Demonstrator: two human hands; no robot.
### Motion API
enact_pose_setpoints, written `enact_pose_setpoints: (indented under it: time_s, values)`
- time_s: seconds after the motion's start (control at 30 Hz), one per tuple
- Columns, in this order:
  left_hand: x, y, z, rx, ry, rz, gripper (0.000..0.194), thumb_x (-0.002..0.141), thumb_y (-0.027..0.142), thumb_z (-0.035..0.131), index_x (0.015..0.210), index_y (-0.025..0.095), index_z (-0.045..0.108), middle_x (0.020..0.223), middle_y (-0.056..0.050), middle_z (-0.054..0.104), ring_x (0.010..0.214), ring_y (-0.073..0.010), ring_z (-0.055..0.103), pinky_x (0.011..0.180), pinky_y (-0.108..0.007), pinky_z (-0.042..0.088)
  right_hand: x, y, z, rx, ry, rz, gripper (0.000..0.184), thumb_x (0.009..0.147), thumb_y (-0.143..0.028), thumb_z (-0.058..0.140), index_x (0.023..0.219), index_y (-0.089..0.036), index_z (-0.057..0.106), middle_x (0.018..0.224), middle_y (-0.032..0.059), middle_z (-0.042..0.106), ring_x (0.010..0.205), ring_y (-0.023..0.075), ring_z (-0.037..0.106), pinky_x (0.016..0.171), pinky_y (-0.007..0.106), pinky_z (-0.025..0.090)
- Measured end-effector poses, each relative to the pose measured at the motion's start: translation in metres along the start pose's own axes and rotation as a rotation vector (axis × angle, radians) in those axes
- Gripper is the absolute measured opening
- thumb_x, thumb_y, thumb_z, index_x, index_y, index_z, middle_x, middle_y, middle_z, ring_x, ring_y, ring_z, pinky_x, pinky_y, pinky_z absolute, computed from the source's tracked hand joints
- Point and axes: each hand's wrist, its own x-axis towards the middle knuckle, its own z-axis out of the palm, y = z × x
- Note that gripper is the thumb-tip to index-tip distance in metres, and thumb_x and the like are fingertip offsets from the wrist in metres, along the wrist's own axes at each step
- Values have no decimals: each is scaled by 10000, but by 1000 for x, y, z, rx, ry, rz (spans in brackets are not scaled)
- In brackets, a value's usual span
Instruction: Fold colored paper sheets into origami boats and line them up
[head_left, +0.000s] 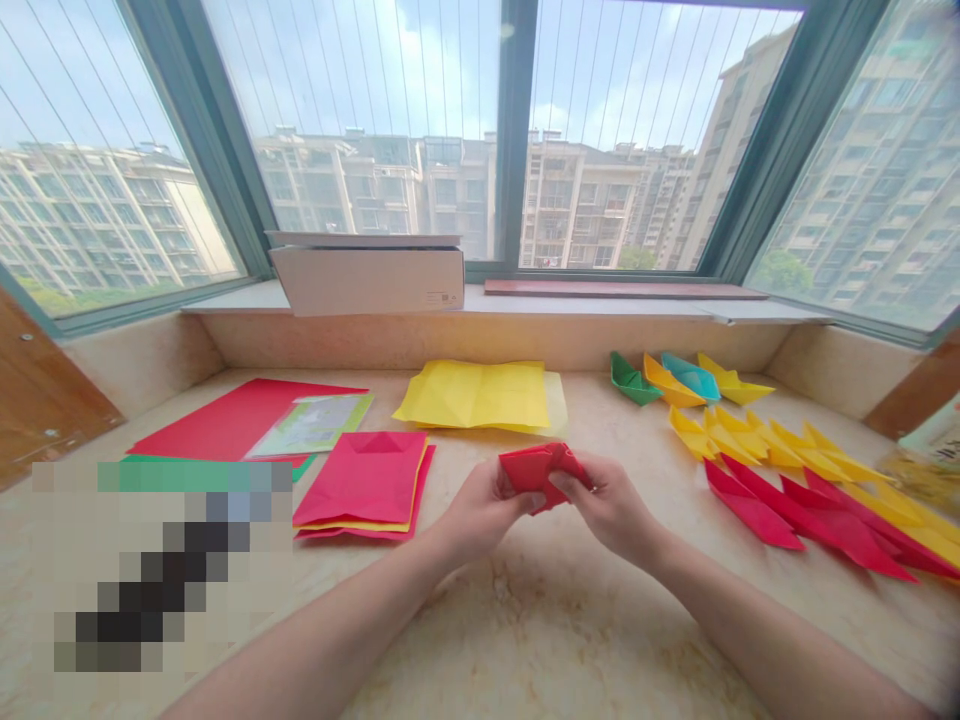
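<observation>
Over counter point(495, 650) | left hand point(484, 510), right hand point(613, 502) | both hold 1 red paper point(534, 470)

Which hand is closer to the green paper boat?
Right. The right hand is on the near side of the green paper boat, slightly to its left; the left hand is farther left. Both hold folded red paper.

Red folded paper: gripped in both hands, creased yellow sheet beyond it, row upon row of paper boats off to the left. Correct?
One error: the paper boats are off to the right, not the left, as the head view shows. The rest stands: left hand and right hand grip the red folded paper, with the creased yellow sheet beyond it.
</observation>
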Motion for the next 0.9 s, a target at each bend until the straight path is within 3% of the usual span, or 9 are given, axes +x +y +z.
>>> enact_pose_setpoints:
  time_s: [0.23, 0.37, 0.53, 0.73, 0.8, 0.9]
  values:
    - [-4, -5, 1, -26, 74, -34, 384, 738, 340, 787, 1003, 109, 635, 816, -71, 683, 703, -164, 629, 666, -279, 488, -2, 1, 10, 179, 80, 83, 356, 953, -427, 534, 755, -155, 648, 643, 37, 670, 564, 156, 621, 537, 252, 491]
    - [-4, -5, 0, 34, 74, -75, 402, 741, 348, 773, 1024, 113, 612, 763, -28, 647, 575, -121, 580, 592, -264, 486, 0, -1, 6, 266, -71, 107, 465, 970, -497, 458, 760, -137, 664, 650, 67, 681, 601, 185, 656, 614, 301, 536]
    - [-6, 1, 0, 119, -28, -132, 360, 769, 313, 732, 1038, 102, 624, 757, -34, 643, 550, -114, 569, 540, -240, 472, 0, -9, -9, 270, -242, 192, 555, 980, -548, 374, 774, -135, 681, 684, 79, 687, 622, 189, 655, 651, 312, 539]
    - [-9, -1, -2, 141, -77, -184, 376, 816, 459, 679, 932, 107, 621, 623, -4, 597, 484, -111, 569, 487, -215, 451, -5, -2, -3, -100, 59, 61, 590, 989, -536, 354, 604, -148, 576, 539, 16, 545, 475, 111, 473, 456, 220, 361]
    - [-9, -4, -3, 112, -107, -198, 423, 823, 530, 643, 870, 111, 618, 603, -6, 593, 478, -115, 581, 485, -213, 451, -5, -1, 0, -63, 79, 44, 606, 993, -543, 330, 596, -151, 567, 523, 10, 527, 469, 109, 471, 450, 216, 362]
    - [-11, -4, -2, 124, -119, -249, 455, 827, 575, 609, 824, 120, 604, 647, -32, 634, 489, -122, 607, 479, -208, 454, -5, 0, 1, 63, 11, 81, 620, 974, -589, 333, 607, -153, 578, 530, 14, 535, 492, 123, 509, 470, 221, 402]
